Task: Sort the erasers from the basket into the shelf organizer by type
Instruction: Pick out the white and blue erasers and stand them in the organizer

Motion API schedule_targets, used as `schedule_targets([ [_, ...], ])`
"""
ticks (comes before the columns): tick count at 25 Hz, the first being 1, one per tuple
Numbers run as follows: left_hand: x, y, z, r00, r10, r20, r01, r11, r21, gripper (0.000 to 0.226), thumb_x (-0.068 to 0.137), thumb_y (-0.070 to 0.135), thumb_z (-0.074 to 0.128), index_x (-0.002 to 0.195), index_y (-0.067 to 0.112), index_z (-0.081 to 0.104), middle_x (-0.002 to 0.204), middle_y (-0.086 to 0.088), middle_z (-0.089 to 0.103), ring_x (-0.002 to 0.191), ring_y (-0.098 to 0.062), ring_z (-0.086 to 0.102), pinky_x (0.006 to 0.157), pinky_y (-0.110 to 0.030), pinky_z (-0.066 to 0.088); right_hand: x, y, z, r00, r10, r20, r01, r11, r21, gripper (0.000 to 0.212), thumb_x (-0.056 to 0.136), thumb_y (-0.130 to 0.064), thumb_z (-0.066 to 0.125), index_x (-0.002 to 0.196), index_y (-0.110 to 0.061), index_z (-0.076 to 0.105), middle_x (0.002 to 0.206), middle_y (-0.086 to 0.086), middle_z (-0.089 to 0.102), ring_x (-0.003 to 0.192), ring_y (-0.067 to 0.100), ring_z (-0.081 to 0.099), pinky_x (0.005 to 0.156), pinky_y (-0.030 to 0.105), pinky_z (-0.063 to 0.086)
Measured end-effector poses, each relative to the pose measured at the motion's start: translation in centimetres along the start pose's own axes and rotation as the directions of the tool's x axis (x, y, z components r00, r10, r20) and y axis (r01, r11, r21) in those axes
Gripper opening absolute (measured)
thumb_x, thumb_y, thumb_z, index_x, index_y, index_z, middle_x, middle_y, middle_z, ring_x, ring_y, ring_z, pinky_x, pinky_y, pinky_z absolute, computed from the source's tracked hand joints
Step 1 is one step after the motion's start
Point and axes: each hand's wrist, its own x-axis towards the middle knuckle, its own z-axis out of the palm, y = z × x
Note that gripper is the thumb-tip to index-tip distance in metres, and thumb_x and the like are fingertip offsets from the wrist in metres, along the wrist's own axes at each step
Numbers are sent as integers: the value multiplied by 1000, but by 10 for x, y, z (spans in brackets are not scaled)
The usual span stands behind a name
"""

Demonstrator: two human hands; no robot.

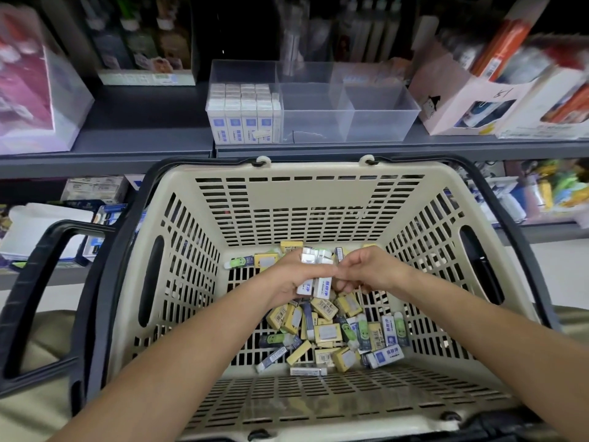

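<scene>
Sorting is recorded as begun but far from finished.

Shelf organizer (379, 122) — clear, divided, set on the grey shelf behind the basket. Its left compartment is filled with stacked erasers (242, 113) in white-and-blue sleeves, stood upright in rows. The other compartments appear bare.

Basket (318, 169) — beige, slotted, with black handles. A loose pile is left on its floor, made up of yellow erasers (323, 309), green-faced erasers (363, 328) and white-and-blue erasers (385, 357), all mixed together.

Left hand (293, 275): the fingers are curled round a held bundle (314, 287) of white-and-blue erasers, above the pile and inside the basket.

Right hand (366, 269): the fingers are bent and lie against that bundle. Whether an eraser is pinched there cannot be told.

Judged status: one type is largely shelved, and a handful is gathered that would suit the same compartment. At least two types are not yet started, and the greater part of the pile is left to be cleared.
</scene>
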Motion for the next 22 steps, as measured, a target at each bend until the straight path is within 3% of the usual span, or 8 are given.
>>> schedule_targets([
  [2, 3, 0, -3, 998, 2, -62, 0, 999, 44, 44, 69, 17, 82, 106, 12, 59, 98, -7, 71, 85, -16, 69, 68, -30, 55, 2, 10, -12, 995, 101, -11, -98, 926, -366, 7, 88, -17, 62, 88, -14, 68, 85, 1, 71, 72, 8, 65, 56, 17, 47],
  [4, 5, 0, -8, 994, -19, -106, 26, 997, 67, 58, 67, 18, 83, 118, 11, 56, 114, -10, 65, 106, -24, 62, 92, -43, 49, 7, 28, -20, 979, 202, -8, -145, 673, -725, 17, 89, -8, 58, 102, -13, 67, 106, 3, 67, 92, 15, 63, 73, 21, 49],
  [5, 5, 1, -11, 993, -26, -114, 34, 996, 77, 61, 66, 18, 83, 120, 11, 55, 117, -10, 64, 111, -27, 58, 100, -48, 43, 9, 36, -21, 968, 249, 6, -141, 567, -811, 25, 88, -3, 55, 107, -14, 66, 115, 3, 64, 100, 17, 61, 78, 22, 48],
  [7, 7, 2, -14, 994, -19, -109, 29, 995, 93, 49, 68, 18, 82, 110, 13, 59, 108, -6, 67, 109, -24, 58, 100, -45, 41, 11, 46, -21, 948, 314, 47, -115, 479, -870, 37, 85, 4, 52, 114, -15, 63, 121, 2, 60, 107, 19, 57, 79, 23, 45],
  [11, 5, 4, -13, 996, 2, -89, 10, 992, 128, 32, 70, 18, 81, 93, 20, 59, 94, 4, 67, 98, -17, 58, 93, -36, 39, 16, 54, -23, 928, 364, 83, -99, 454, -886, 38, 82, 3, 57, 117, -12, 62, 121, 5, 60, 107, 21, 57, 79, 24, 45],
  [15, 6, 2, -12, 997, -8, -76, 17, 992, 128, 61, 66, 20, 83, 119, 10, 54, 118, -9, 63, 117, -27, 54, 106, -51, 35, 17, 58, -21, 909, 397, 126, -70, 445, -893, 29, 81, -14, 69, 110, -12, 66, 121, 3, 60, 106, 19, 57, 84, 27, 47],
  [17, 6, 2, -12, 998, -14, -68, 23, 991, 132, 70, 63, 22, 84, 124, 9, 51, 123, -11, 60, 120, -29, 52, 107, -54, 34, 17, 59, -19, 894, 424, 148, -56, 432, -900, 40, 77, -24, 73, 114, -11, 63, 124, 4, 58, 111, 21, 54, 89, 30, 46],
  [22, 6, 2, -13, 998, -20, -67, 28, 992, 124, 42, 69, 17, 82, 104, 15, 60, 103, -5, 67, 106, -24, 60, 103, -48, 39, 13, 54, -17, 847, 498, 187, 11, 334, -942, 60, 72, -39, 76, 122, -11, 59, 132, 3, 52, 120, 24, 49, 96, 34, 43],
])
